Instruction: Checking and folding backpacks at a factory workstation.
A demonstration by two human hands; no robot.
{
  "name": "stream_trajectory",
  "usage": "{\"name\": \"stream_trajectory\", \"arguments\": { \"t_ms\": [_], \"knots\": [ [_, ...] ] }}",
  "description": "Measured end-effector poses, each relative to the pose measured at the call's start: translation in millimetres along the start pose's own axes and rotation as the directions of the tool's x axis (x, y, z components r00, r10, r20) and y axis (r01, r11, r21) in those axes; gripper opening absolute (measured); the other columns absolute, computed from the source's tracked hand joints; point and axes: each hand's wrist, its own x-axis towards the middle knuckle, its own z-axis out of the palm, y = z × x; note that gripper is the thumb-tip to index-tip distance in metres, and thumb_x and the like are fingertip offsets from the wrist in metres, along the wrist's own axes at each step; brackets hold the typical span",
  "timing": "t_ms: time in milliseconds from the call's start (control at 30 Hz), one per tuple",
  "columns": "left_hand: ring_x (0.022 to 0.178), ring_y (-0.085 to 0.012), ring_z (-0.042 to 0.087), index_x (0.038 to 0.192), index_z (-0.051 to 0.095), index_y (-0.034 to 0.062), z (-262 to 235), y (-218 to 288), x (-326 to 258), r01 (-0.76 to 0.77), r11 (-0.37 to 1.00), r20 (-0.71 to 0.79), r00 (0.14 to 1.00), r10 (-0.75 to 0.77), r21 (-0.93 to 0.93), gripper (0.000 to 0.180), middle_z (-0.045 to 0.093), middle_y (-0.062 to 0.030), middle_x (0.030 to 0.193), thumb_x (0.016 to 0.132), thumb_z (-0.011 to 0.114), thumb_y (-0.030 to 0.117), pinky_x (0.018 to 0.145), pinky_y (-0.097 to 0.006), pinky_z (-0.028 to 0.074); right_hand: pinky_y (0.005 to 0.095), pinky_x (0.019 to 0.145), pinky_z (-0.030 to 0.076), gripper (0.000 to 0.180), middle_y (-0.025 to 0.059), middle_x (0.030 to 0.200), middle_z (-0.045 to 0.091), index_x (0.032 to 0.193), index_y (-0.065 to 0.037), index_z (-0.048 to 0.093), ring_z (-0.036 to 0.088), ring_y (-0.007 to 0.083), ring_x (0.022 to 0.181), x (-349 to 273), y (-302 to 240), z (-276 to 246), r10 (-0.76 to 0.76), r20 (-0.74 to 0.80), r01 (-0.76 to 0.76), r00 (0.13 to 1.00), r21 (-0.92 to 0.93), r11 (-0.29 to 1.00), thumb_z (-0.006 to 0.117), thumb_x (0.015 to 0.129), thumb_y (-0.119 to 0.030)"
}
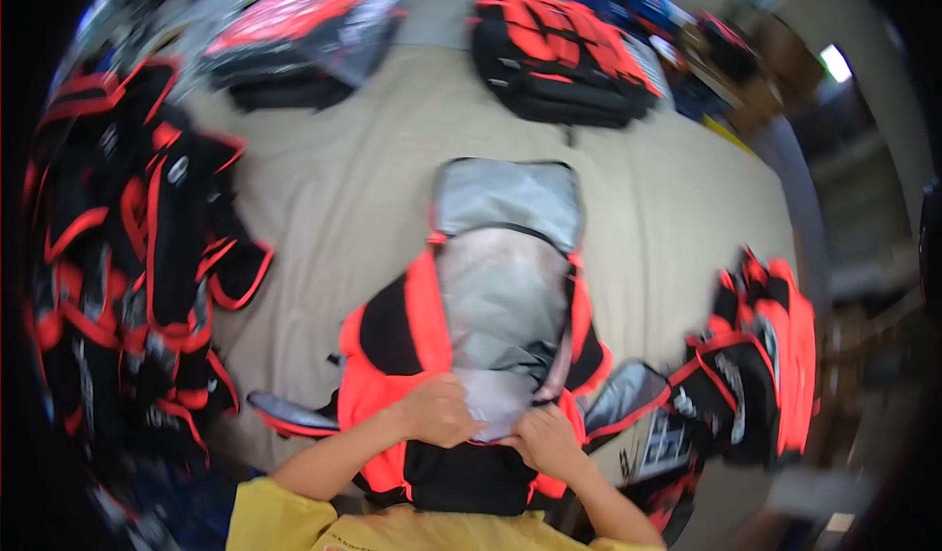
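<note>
Place: red-and-black backpack (429,306) lying open mid-table (677,208), grey lining (500,276) showing | Left hand (440,414): gripping the lining's near edge | Right hand (549,443): pinching the same edge just beside it, fingertip placement blurred | Judgement: best with level grips, even tension, folds smoothed outward from between the hands

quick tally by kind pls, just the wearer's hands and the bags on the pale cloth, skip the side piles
Hands: 2 (left hand, right hand)
Open bag: 1
Plastic-covered bag: 1
Unwrapped bag at the back: 1
Total: 5
</note>
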Motion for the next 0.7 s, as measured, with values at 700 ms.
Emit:
{"name": "stream_trajectory", "arguments": {
  "t_ms": [700],
  "knots": [
    [0.056, -0.0258, 0.057, 0.053, 0.065, 0.0110, 12, 7, 6, 0.211, 0.958, 0.299, 0.917, -0.262, 0.193, 0.038, 0.059, -0.0059, 0.054, 0.086, 0.077, 0.026, 0.067, -0.040, 0.042, 0.0395, 0.058, 0.051, 0.025, 0.0083, 0.065, 0.068, 0.083, -0.011, 0.065, 0.070, 0.0269, 0.061, 16, 7, 73, 0.133, 0.010, -0.133, 0.991, 0.023, 0.991, 0.069, 0.096, -0.033]
  ]
}}
